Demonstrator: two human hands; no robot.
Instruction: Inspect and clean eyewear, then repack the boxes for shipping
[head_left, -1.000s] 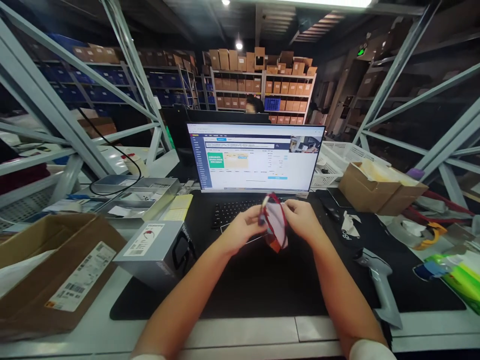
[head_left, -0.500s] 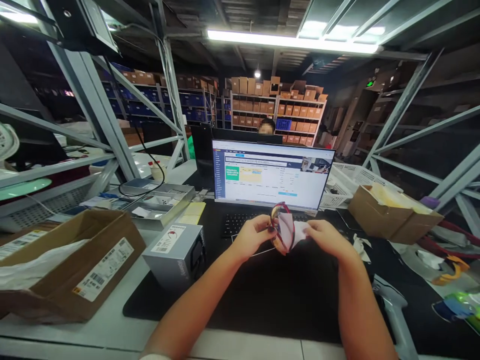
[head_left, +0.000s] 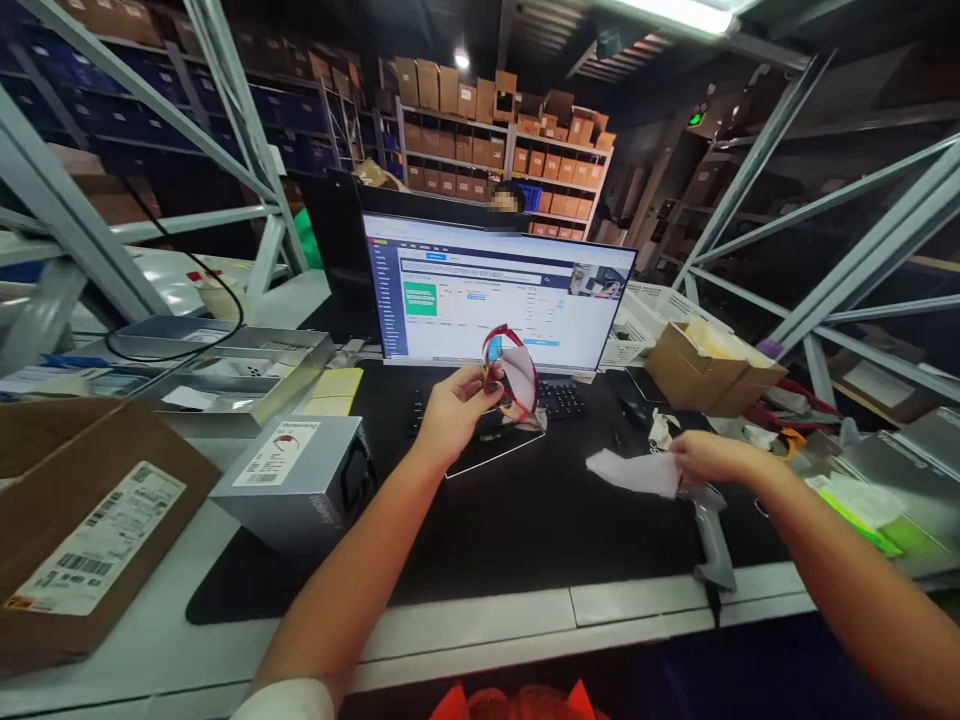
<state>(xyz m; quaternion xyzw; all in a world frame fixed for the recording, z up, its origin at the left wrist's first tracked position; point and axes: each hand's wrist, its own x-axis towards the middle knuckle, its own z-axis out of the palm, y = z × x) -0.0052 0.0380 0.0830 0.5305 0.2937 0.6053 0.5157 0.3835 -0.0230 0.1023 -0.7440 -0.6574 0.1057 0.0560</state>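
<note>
view from the head, over a work desk. the black mat (head_left: 487, 540) spreads beneath both hands and towards the viewer from them. the monitor (head_left: 450, 300) stands lit just beyond the left grip. a labelled cardboard box (head_left: 67, 520) lies well out to the left of that grip, and a grey box (head_left: 289, 480) sits between the two, nearer the forearm. the keyboard (head_left: 562, 400) lies just under and beyond the left grip. a scanner (head_left: 712, 540) lies on the mat directly below the right grip.

the left hand (head_left: 450, 408) is raised above the mat with its fingers closed on one side of a pair of red glasses (head_left: 510, 372). the glasses stand upright, jutting to the right of the fingertips, in front of the monitor's lower edge. the right hand (head_left: 709, 458) is low and well to the right, its fingers pinched on the edge of a white sheet (head_left: 634, 472) that trails leftward from them, just over the mat.

half a second earlier both hands met at the glasses, with the sheet held against them. the right hand has since drawn the sheet clear, so the glasses now hang from the left grip alone, well apart from the right hand. whether the lenses are bare cannot be told at this size.
</note>
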